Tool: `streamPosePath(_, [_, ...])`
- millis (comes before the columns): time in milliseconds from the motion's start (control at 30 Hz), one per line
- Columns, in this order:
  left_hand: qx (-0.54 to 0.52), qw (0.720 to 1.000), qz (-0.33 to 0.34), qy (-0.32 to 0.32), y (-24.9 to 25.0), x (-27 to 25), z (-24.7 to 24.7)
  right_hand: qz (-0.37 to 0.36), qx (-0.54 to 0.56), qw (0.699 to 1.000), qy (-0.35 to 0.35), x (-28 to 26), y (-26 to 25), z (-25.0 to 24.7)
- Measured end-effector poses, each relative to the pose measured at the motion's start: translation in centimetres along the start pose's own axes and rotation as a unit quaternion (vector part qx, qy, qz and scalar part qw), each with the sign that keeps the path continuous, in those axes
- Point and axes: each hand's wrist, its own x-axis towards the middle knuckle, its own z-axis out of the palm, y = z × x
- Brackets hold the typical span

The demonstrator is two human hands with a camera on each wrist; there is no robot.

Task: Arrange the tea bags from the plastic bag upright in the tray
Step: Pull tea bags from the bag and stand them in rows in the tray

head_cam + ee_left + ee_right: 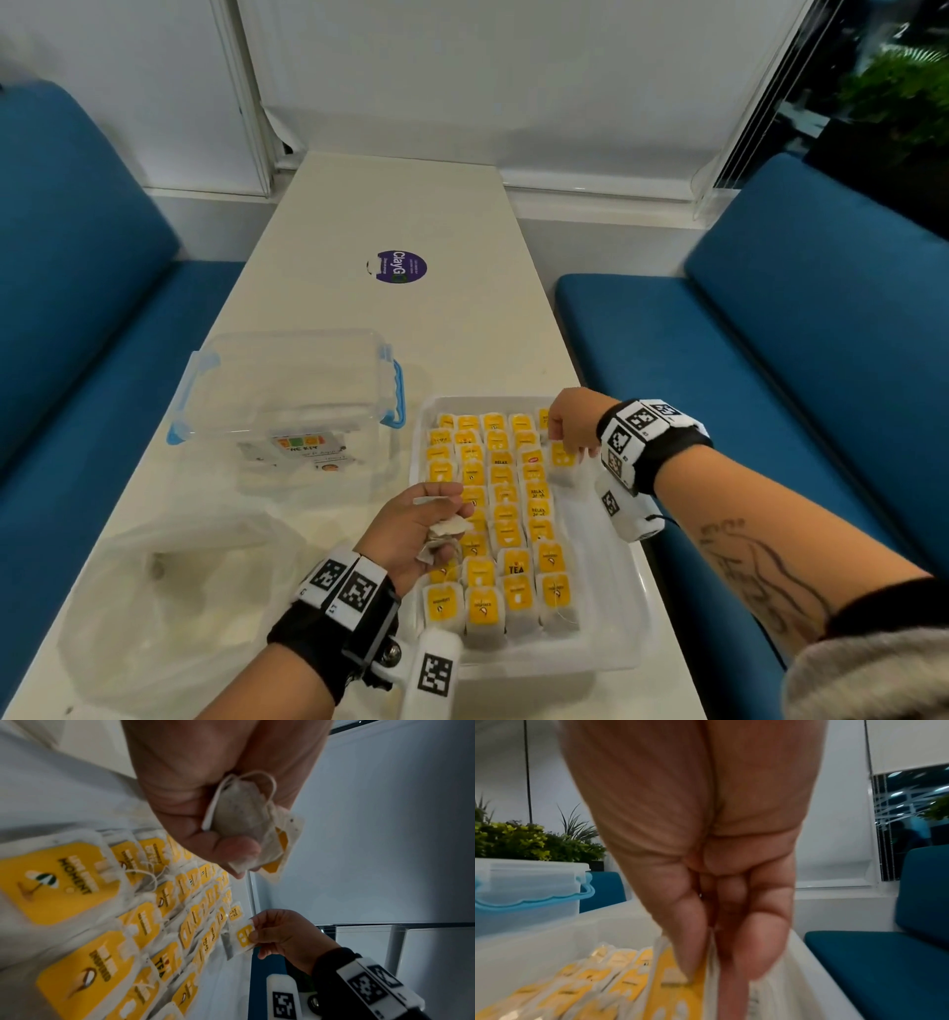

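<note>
Blue benches (801,360) flanking a long white surface (390,216). At near left, crumpled clear plastic bag (169,606); beyond it, lidded clear box (292,411) with blue clips. Near right, white tray (606,632) packed with upright rows of yellow-tagged tea bags (495,514). Left hand (411,534) over tray's left edge, fingers curled round a bunch of tea bags (246,821). Right hand (570,421) at far right corner, fingers pinched together on one tea bag (562,462).

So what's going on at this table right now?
A person is filling a white tray with yellow-labelled tea bags, already several rows deep. The right hand pinches one tea bag at the tray's far right side; the left hand holds a few more tea bags. The plastic bag lies to the left.
</note>
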Motion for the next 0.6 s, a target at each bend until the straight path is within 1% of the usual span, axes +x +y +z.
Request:
streamPosePath(67, [0.000, 1.000, 0.000, 0.001, -0.1, 0.1, -0.2, 0.010, -0.039, 0.999, -0.016, 1.6, -0.1, 0.1])
streamPosePath(167, [-0.002, 1.000, 0.000, -0.002, -0.2, 0.2, -0.3, 0.010, -0.076, 0.997, 0.007, 4.0, 0.4, 0.7])
streamPosePath(300, [0.001, 1.000, 0.006, -0.003, -0.2, 0.1, -0.4, 0.025, -0.063, 0.997, 0.033, 4.9, 0.2, 0.8])
streamPosePath(600, [0.004, 1.000, 0.014, -0.003, -0.3, -0.1, 0.0, 0.046, -0.051, 0.996, 0.063, 5.9, 0.5, 0.5])
